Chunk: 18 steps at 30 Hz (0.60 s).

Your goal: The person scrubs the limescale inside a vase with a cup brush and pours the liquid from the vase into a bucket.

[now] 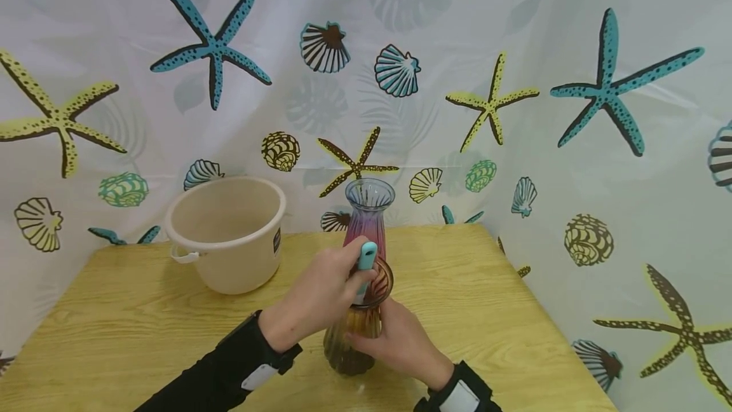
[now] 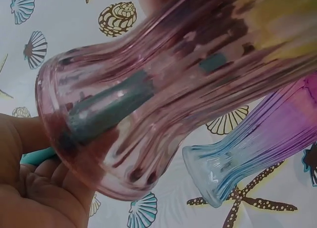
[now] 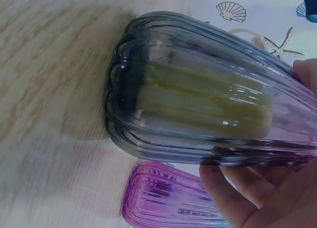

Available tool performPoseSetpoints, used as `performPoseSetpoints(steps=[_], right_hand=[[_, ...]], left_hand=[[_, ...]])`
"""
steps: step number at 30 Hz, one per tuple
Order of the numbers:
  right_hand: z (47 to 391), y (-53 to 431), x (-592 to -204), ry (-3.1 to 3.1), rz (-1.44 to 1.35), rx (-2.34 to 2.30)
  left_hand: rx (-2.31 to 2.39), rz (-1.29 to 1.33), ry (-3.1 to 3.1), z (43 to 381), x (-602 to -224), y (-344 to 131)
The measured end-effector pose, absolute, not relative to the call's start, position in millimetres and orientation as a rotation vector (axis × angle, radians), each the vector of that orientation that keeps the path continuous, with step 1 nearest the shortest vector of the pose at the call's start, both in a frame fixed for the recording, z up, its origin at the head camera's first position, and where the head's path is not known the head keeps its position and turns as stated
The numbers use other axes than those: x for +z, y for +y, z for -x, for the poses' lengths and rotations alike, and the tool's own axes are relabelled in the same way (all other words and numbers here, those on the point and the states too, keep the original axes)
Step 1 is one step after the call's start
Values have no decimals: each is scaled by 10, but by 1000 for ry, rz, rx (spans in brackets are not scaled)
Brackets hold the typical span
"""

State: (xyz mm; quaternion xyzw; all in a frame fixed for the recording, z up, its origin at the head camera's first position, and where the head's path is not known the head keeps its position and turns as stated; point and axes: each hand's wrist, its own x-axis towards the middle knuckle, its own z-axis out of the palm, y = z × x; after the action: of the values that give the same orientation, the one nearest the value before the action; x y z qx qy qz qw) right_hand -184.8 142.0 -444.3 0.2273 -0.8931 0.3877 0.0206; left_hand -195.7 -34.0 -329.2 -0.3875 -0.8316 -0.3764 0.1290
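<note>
My left hand (image 1: 320, 288) grips the teal handle (image 1: 367, 254) of a sponge brush that reaches down through the mouth of a ribbed glass vase (image 1: 350, 358), amber and smoky in colour. Through the glass, the brush's yellow sponge head (image 3: 208, 101) shows low inside the vase in the right wrist view. My right hand (image 1: 407, 343) holds the vase around its body, fingers curled along one side. The base is close over the wooden table. Just behind stands a second ribbed vase (image 1: 370, 215), blue at the rim and pink-purple below.
A cream plastic bucket (image 1: 229, 275) with a side handle stands at the back left of the wooden table (image 1: 474, 310). White cloth (image 1: 274, 100) printed with starfish and shells hangs behind the table and along its right side.
</note>
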Motion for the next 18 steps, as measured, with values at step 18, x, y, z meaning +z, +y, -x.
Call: performPoseSetpoints(steps=[18], right_hand=[[1843, 1423, -4448, -2754, -739, 1194]], left_hand=[[-1148, 1015, -2523, 1918, -3170, -396]])
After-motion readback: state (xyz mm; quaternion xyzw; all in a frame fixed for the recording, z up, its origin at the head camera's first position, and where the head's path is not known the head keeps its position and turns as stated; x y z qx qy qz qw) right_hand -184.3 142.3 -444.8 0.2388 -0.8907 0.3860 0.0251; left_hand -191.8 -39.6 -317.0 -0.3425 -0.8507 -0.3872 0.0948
